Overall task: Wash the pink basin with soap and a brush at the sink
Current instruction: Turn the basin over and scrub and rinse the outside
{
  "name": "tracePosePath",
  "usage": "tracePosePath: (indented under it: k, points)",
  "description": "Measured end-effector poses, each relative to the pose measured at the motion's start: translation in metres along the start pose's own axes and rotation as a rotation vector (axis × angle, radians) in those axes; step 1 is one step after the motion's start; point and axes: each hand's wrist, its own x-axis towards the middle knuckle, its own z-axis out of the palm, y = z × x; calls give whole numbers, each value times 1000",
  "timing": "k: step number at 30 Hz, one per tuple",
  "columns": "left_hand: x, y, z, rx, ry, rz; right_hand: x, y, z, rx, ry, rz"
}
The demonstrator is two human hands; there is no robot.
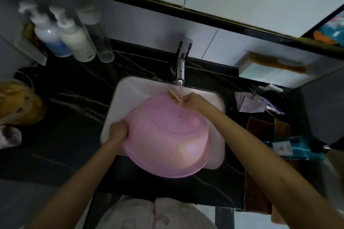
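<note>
Basin lies between hands: left hand grips its rim, right hand clutches brush beyond.

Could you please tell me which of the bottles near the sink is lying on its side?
The blue bottle right of the sink, beside the brown towel; the two pump bottles at back left stand upright.
</note>
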Motion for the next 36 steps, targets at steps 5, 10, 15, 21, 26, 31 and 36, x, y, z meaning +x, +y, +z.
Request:
tracePosePath:
  k: [5, 10, 15, 21, 26, 31, 36]
  points:
    - [-5, -13, -5, -15, 72, -29, -13, 26, 11, 173, -190, -179]
    - [-21, 1, -6, -85, 96, 4, -5, 77, 11, 181, 23, -13]
    - [-32, 8, -23, -328, 190, 34, -34, 38, 20, 307, -63, -183]
    - [-62, 1, -12, -550, 290, 71, -71, 76, 51, 433, 33, -197]
    - [-83, -3, 3, -646, 339, 143, -62, 68, 49, 579, 138, 91]
    - [-96, -5, -7, -652, 441, 226, -69, 60, 40, 722, 95, -23]
    - [-106, -8, -12, -662, 503, 252, -70, 61, 42, 873, 117, -100]
